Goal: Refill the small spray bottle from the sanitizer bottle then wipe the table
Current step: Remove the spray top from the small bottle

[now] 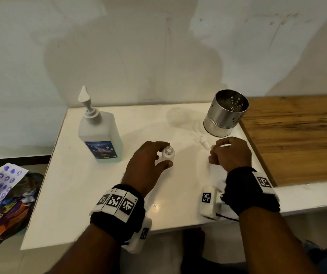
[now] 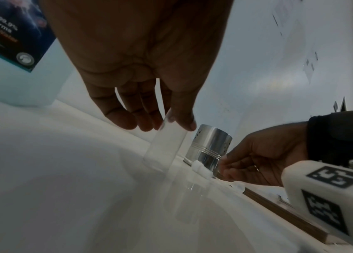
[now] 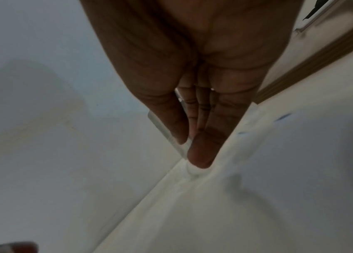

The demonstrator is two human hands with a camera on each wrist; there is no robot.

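Note:
The small spray bottle (image 1: 169, 153) stands upright and uncapped in the middle of the white table (image 1: 75, 184). My left hand (image 1: 158, 154) curls round it, thumb low on the near side, fingers by the neck; in the left wrist view the thumb touches the top of the small spray bottle (image 2: 164, 149). Left of it stands the big sanitizer bottle (image 1: 99, 135) with its white pump. The white spray head (image 1: 204, 142) lies on the table. Just right of it my right hand (image 1: 215, 153) pinches a clear cap (image 3: 166, 133) between thumb and fingers.
A perforated steel cup (image 1: 226, 115) stands at the back right, close behind the spray head. A wooden top (image 1: 297, 135) adjoins the table's right edge. Crumpled wrappers (image 1: 6, 198) lie on the floor at the left. A wall runs along the table's far edge.

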